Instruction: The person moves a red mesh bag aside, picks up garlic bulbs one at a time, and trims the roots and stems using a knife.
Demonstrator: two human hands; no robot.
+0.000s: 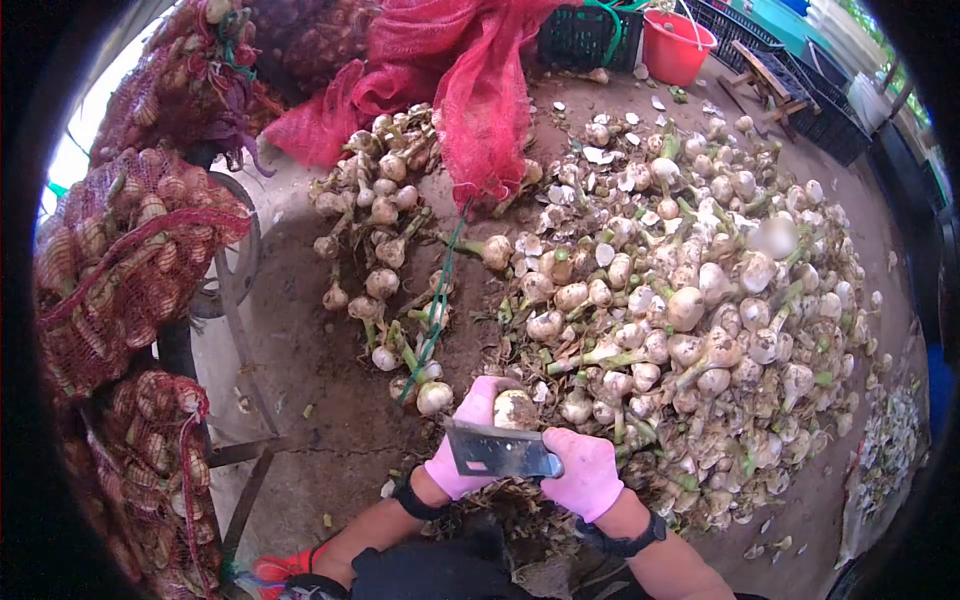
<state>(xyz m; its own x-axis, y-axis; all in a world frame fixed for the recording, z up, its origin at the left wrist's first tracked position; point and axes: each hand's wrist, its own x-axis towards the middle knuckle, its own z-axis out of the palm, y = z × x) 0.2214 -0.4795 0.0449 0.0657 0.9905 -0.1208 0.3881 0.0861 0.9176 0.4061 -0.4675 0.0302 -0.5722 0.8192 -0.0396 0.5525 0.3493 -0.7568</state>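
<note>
Right hand [585, 475], pink glove: grip closed round the handle [553, 464] of a cleaver [505, 453], fingers wrapped, no slack visible. Left hand [472, 440], same glove: grip curled about a bulb [516, 410], partly spread to the bulb's width; some fingers hidden behind the blade, so can't tell how they all sit.

Cleaver is low centre, in front of the person's body, between the two hands. Long axis roughly across the view: handle end at right, far end at left and a bit higher. Broad face toward camera, rectangular hole near the far lower corner. Can't tell which long side is the cutting edge.

Bulb is just above the blade in view, its lower part covered by the cleaver and fingers. Stem direction can't be told. Blade overlaps it; contact can't be confirmed.

Around: big pile [720, 345] of dirty bulbs on the floor [350, 425] to the right, many with green stalks. Smaller cluster [383, 283] upper left of the hands. Green cord [441, 300] runs from the red net [487, 110] down beside that cluster. Filled sacks [140, 260] far left; red bucket [678, 48] at the back.
</note>
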